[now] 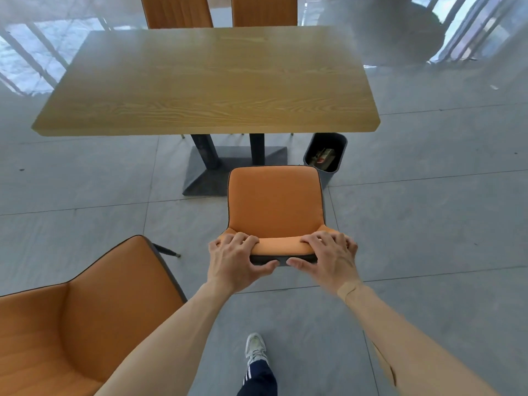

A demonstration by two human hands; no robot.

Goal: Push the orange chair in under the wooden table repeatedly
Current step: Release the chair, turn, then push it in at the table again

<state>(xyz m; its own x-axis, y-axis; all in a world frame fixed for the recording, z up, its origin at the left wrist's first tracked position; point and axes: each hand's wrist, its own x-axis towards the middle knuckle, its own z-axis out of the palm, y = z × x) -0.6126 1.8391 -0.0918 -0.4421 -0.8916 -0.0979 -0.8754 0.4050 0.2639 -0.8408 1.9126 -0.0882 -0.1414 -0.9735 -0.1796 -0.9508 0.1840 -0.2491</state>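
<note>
Hands grip the chair's backrest top: left hand (233,260) and right hand (328,257) curl over it. Chair (275,204) stands just short of the bench (205,81) near edge.

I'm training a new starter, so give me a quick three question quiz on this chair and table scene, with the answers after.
1. True or false: the orange chair is already tucked under the wooden table.
2. What grips the chair's backrest?
3. The bin stands: A) right of the table's base, B) on the table.

Key: 1 false, its seat is short of the edge. 2 left hand and right hand. 3 A.
</note>
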